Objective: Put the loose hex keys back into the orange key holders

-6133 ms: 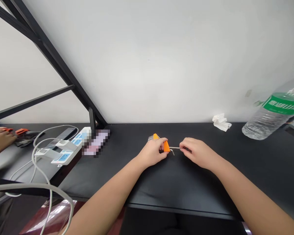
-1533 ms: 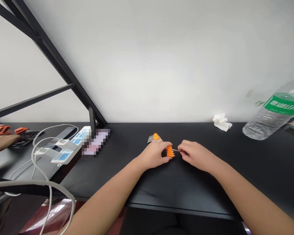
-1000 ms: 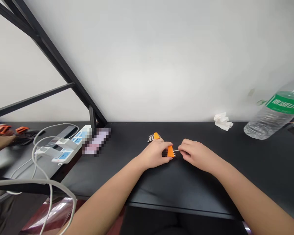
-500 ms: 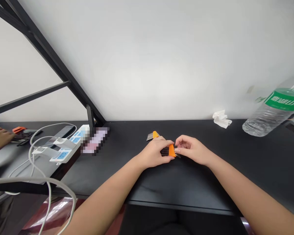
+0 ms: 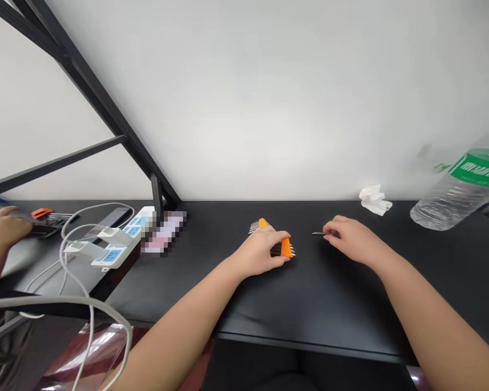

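My left hand (image 5: 264, 250) is closed round a holder with orange ends (image 5: 286, 248), resting on the black table. Several slim metal rods stick out past both ends; the left hand covers the holder's middle. To the right, apart from the holder, my right hand (image 5: 348, 236) pinches a thin dark metal rod (image 5: 318, 233) just above the table or on it; I cannot tell which. The rod's tip points left, and its other end is hidden by the fingers.
At left stand a white power strip (image 5: 113, 258) with plugs and cables, and a phone (image 5: 114, 217). A co-worker's hand (image 5: 4, 231) is by another orange holder (image 5: 43, 213). Crumpled tissue (image 5: 375, 200) and a large water bottle (image 5: 444, 203) lie at right. A black frame slants at left.
My right hand has moved right, away from the holder, with a thin metal rod between its fingers. My left hand stays on the holder. The view has shifted slightly.
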The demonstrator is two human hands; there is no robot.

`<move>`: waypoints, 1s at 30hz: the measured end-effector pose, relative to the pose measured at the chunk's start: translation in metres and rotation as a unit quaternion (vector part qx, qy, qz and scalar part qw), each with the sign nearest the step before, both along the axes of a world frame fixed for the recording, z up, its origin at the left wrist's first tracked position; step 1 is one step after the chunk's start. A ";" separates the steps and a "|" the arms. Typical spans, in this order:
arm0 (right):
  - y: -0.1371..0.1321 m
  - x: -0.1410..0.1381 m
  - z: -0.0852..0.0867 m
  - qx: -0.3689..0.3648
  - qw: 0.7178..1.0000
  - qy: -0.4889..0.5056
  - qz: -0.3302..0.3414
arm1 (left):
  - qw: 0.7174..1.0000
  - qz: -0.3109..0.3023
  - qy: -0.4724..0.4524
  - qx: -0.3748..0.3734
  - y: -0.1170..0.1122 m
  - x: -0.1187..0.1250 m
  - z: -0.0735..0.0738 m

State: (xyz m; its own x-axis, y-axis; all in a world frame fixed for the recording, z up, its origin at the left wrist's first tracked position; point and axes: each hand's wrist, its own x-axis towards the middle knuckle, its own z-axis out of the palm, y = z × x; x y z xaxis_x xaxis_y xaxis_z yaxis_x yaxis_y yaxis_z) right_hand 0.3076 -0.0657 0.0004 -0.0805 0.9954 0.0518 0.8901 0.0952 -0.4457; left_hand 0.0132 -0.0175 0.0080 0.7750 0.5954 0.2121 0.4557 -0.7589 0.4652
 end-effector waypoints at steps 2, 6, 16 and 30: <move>0.002 0.004 -0.006 -0.020 0.999 -0.029 -0.003 | 1.000 0.002 0.003 0.001 0.001 -0.001 -0.001; 0.004 0.000 -0.011 -0.031 0.998 -0.050 -0.008 | 1.000 0.001 0.001 0.001 0.000 0.000 -0.002; 0.005 -0.006 -0.007 -0.036 0.995 -0.097 -0.011 | 1.000 0.012 0.005 -0.012 0.002 -0.001 -0.003; -0.004 -0.020 0.001 -0.090 0.988 -0.124 -0.020 | 1.000 0.003 0.004 -0.005 0.004 0.000 -0.006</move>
